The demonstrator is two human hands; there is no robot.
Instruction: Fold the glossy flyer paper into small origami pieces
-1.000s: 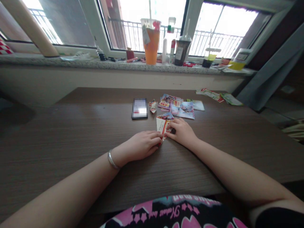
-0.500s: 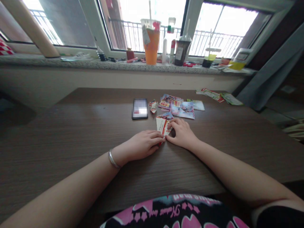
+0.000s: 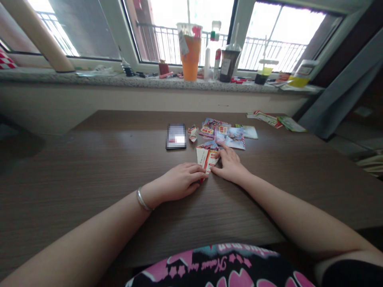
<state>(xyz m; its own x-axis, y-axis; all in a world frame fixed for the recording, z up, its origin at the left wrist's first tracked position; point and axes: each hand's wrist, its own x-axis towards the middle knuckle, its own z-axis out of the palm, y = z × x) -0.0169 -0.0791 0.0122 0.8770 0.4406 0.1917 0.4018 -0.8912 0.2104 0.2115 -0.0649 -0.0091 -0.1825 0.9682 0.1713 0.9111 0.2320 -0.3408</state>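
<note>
A folded piece of printed paper (image 3: 210, 158), cream with red and orange bands, lies on the brown table. My left hand (image 3: 186, 180) rests flat over its near left corner, fingers stretched out and pressing it down. At the paper's right edge is my right hand (image 3: 230, 164), thumb and fingers apart, with fingertips touching the edge. A blue and pink printed piece shows at the paper's far end. Just beyond lie a small crumpled paper scrap (image 3: 193, 134) and several colourful leaflets (image 3: 229, 138).
A phone (image 3: 176, 136) with a blurred screen lies left of the scraps. More paper strips (image 3: 269, 119) lie at the table's far right. On the granite windowsill (image 3: 143, 82) stand an orange drink cup (image 3: 190, 57), a dark cup (image 3: 228, 65), bottles and pens.
My right hand has shifted slightly right and its fingers have spread outward, uncovering more of the paper's red-printed side. My left hand has stayed in place.
</note>
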